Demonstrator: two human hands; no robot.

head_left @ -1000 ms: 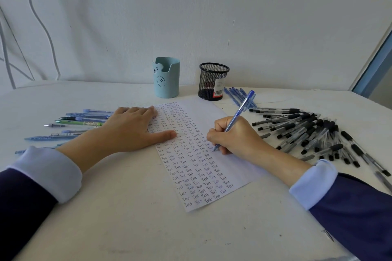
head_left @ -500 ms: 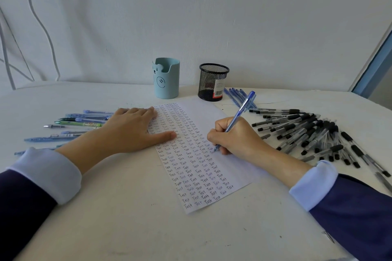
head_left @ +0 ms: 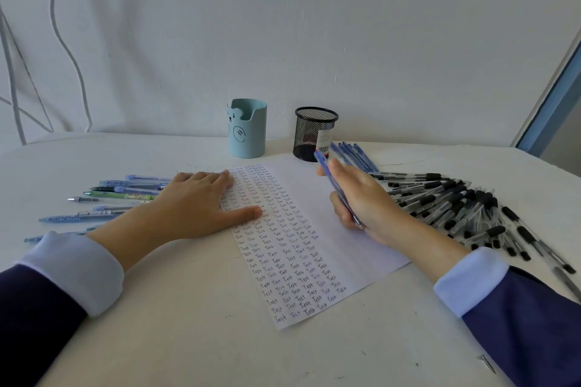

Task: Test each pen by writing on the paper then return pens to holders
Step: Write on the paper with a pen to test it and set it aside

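Note:
A white paper (head_left: 317, 229) covered with rows of the word "Test" lies on the table. My left hand (head_left: 195, 207) rests flat on its left edge, fingers straight. My right hand (head_left: 361, 201) is raised above the paper's right part and holds a blue pen (head_left: 327, 176), whose cap end points toward the black mesh holder (head_left: 315, 132). A light blue bear holder (head_left: 247, 127) stands left of the mesh one. Both holders stand at the back by the wall.
Several blue and green pens (head_left: 119, 195) lie left of the paper. A big heap of black-capped pens (head_left: 465, 207) spreads at the right, with several blue pens (head_left: 355, 154) behind it. The white table (head_left: 188, 339) meets a white wall behind the holders.
My right hand has stopped writing, lifted off the paper and turned the blue pen so it lies along the palm, pointing toward the mesh holder. My left hand has stayed put.

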